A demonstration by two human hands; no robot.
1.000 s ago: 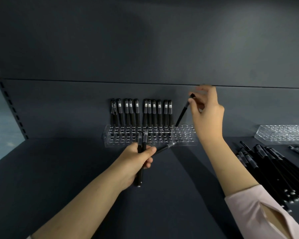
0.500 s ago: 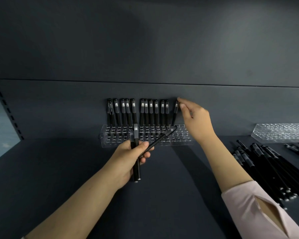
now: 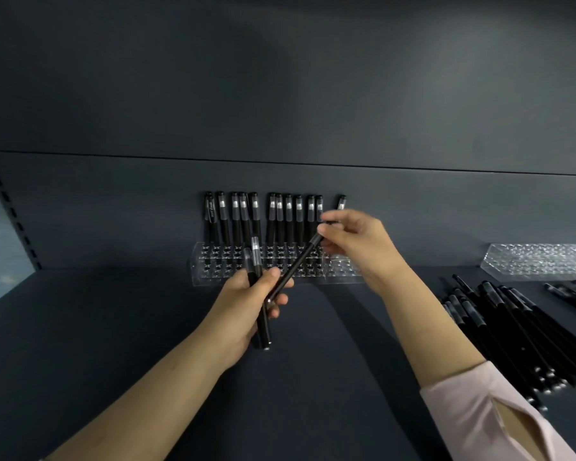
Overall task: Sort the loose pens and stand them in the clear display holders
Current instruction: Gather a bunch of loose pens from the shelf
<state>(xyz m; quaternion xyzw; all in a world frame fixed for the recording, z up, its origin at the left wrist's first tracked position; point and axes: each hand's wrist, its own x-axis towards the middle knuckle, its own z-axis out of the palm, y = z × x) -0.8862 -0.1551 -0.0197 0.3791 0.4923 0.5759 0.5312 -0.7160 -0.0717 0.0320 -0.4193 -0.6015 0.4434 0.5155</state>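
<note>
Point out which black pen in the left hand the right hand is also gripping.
The slanted black pen, its upper end pinched by the right hand; the other two pens stand nearly upright in the left hand.

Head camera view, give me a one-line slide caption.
Right hand pinches a black pen in the left hand's bundle, before the clear pen holder.

Motion blur on the right hand [image 3: 354,242]; second clear holder [image 3: 542,261] partly beyond the frame edge
</note>
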